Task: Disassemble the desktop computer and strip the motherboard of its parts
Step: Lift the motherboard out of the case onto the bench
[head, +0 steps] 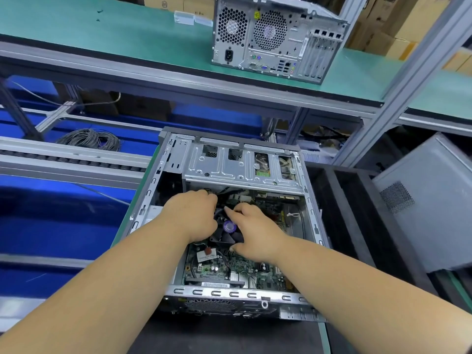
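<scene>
Up top there's a second tower case (278, 39) sitting on a green shelf (122, 29), back panel with its fans and ports facing the camera. Cardboard boxes (398, 24) are stacked behind it in the upper right corner. Left of centre, a coil of grey cable (89, 139) lies in a blue bin (63, 221). A grey side panel (429, 200) leans at the right edge.

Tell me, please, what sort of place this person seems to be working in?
Most likely an electronics teardown or recycling line. An opened desktop case lies on the bench, a second computer tower waits on the green-matted shelf, and a roller conveyor and stacked cardboard boxes stand nearby.
</scene>
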